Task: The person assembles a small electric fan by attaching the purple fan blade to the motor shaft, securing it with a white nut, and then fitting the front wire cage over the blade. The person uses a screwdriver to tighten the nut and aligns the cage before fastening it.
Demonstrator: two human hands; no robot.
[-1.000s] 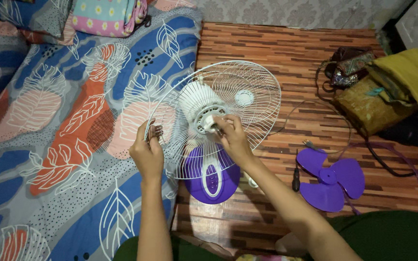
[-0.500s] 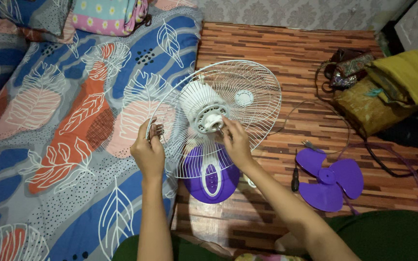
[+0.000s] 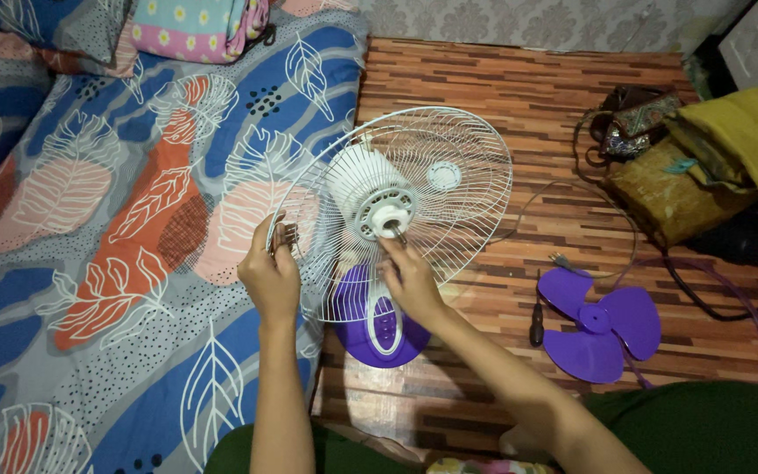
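Note:
A small fan with a purple base point(image 3: 379, 329) stands on the wood-pattern floor, its white wire rear guard point(image 3: 458, 206) and white motor housing point(image 3: 360, 184) facing me. My left hand point(image 3: 269, 276) grips the guard's left rim. Just below the motor hub and its bare shaft point(image 3: 388, 221), my right hand point(image 3: 410, 279) rests against the wires, fingers curled; I cannot tell whether it holds a small part. The purple three-blade propeller point(image 3: 598, 323) lies detached on the floor to the right.
A black-handled screwdriver point(image 3: 536, 323) lies beside the propeller. A thin power cord point(image 3: 572, 197) loops across the floor. Bags and a yellow cloth point(image 3: 730, 140) sit at the right. A leaf-print mattress point(image 3: 89, 219) borders the fan's left side.
My right hand has come away from the motor hub and dropped below it, leaving the shaft bare. My left hand has stayed on the rim.

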